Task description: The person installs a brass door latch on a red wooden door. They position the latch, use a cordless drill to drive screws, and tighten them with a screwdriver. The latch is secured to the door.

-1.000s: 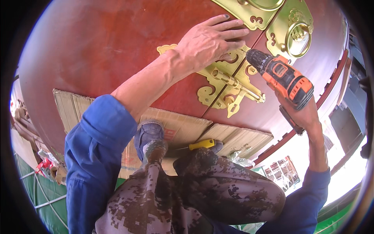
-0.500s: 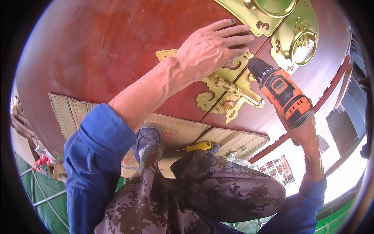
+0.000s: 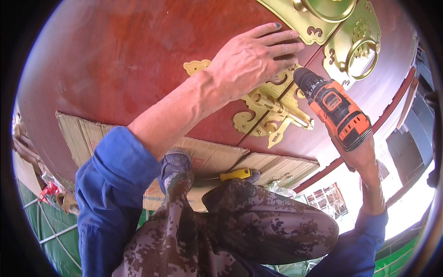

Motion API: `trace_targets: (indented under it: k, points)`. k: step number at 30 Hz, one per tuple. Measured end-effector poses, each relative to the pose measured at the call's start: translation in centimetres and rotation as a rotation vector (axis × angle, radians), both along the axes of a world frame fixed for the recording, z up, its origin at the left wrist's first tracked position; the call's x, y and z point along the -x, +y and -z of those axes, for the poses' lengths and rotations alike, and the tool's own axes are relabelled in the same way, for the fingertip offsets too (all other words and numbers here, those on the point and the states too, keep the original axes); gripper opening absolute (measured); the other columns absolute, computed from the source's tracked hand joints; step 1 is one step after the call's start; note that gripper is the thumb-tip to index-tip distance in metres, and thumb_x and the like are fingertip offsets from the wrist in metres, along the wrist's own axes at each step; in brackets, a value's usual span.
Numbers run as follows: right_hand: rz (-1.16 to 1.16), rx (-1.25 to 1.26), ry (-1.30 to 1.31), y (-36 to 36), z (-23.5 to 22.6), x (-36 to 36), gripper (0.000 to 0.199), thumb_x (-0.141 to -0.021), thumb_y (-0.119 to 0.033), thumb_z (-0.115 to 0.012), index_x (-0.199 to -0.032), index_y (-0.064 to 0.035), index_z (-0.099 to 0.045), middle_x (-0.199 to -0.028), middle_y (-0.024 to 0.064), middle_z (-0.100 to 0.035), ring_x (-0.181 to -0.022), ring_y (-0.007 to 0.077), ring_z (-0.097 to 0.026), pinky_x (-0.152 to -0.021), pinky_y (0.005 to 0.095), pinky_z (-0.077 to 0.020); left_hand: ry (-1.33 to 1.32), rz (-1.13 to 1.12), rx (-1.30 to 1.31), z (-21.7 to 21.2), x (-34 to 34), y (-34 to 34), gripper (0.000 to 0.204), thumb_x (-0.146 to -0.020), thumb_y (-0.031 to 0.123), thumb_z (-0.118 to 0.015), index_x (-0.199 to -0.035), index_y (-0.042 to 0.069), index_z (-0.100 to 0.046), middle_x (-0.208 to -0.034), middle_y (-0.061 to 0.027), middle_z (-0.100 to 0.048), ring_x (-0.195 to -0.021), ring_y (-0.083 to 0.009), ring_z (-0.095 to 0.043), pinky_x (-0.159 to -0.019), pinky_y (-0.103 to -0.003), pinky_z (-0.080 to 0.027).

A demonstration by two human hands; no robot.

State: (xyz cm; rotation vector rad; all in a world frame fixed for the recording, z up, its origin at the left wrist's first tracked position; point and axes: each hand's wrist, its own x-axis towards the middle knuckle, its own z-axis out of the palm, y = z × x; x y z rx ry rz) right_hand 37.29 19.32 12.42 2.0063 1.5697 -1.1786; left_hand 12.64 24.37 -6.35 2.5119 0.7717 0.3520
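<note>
My left hand (image 3: 256, 57) lies over brass latch hardware (image 3: 251, 121) on the dark red wooden surface (image 3: 134, 60). Its fingers stretch out flat toward a seam; the thumb is mostly hidden. In my right hand (image 3: 360, 156) is an orange and black cordless drill (image 3: 340, 108), gripped at the handle. The drill's chuck points up and left, close to the latch's upper end beside my left fingers. Its tip and any screw there are hard to make out. Two brass plates with ring pulls (image 3: 316, 34) sit above, either side of the seam.
Cardboard sheets (image 3: 217, 150) lie below the red surface. A yellow-handled screwdriver (image 3: 236, 174) rests near my shoe (image 3: 175, 164) and bent knee. A dark red rail (image 3: 392, 110) runs along the right, and green sheeting (image 3: 53, 240) shows at the lower left.
Almost nothing differs. The brass pieces and my left hand appear slightly farther right in the picture; the drill stays beside the latch.
</note>
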Motion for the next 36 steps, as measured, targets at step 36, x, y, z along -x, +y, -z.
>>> trace_targets:
  k: [36]
  points:
    - [0.076, 0.265, -0.124, 3.1, 0.2, 2.4, 0.055, -0.082, -0.017, -0.089, -0.124, 0.0030, -0.058, -0.115, 0.0162, -0.065, -0.101, 0.0270, -0.068, -0.092, 0.0379, -0.0533, -0.046, -0.005, 0.018, 0.0, -0.1, -0.4, 0.049, -0.091, 0.037, -0.070, -0.138, 0.023, -0.069, -0.159, 0.0062, -0.052, -0.153, -0.0147, -0.038, -0.130, -0.037, -0.027]
